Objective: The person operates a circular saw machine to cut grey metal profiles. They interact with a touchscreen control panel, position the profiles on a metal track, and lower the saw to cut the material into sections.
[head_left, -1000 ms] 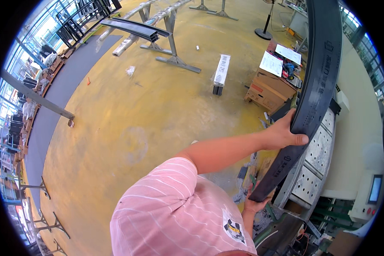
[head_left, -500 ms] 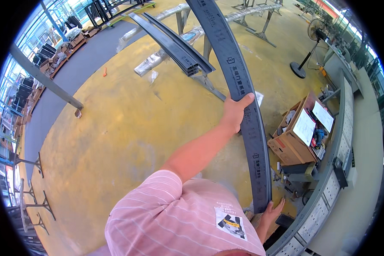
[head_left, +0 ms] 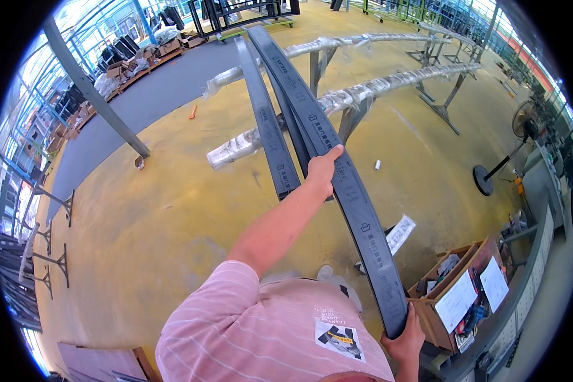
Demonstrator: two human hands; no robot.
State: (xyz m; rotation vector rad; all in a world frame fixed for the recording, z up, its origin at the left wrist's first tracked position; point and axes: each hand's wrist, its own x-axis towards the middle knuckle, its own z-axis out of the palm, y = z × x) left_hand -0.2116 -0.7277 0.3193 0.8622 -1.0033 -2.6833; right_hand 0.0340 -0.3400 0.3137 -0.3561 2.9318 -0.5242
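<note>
My left hand [head_left: 323, 170] is closed around the middle of a long dark grey metal profile [head_left: 356, 213] with printed film along its face. My right hand [head_left: 406, 340] grips the near end of the same profile, its fingers along the outer edge. The profile slants from lower right to upper left, and its far part lies over the wrapped rack rails. Just left of it, another dark grey profile [head_left: 265, 121] rests across the rails. Between the two, a further dark profile [head_left: 291, 124] is partly hidden.
Two plastic-wrapped rails [head_left: 388, 83] on metal legs stretch across ahead. A wooden box [head_left: 436, 286] with papers and tools stands at right, beside a metal bench edge [head_left: 528, 286]. A standing fan [head_left: 482, 180] is farther right. A grey post [head_left: 99, 95] rises at left.
Both hands have brought the held profile left, alongside the other profiles on the rails. My view has turned right, and my right hand now wraps the near end.
</note>
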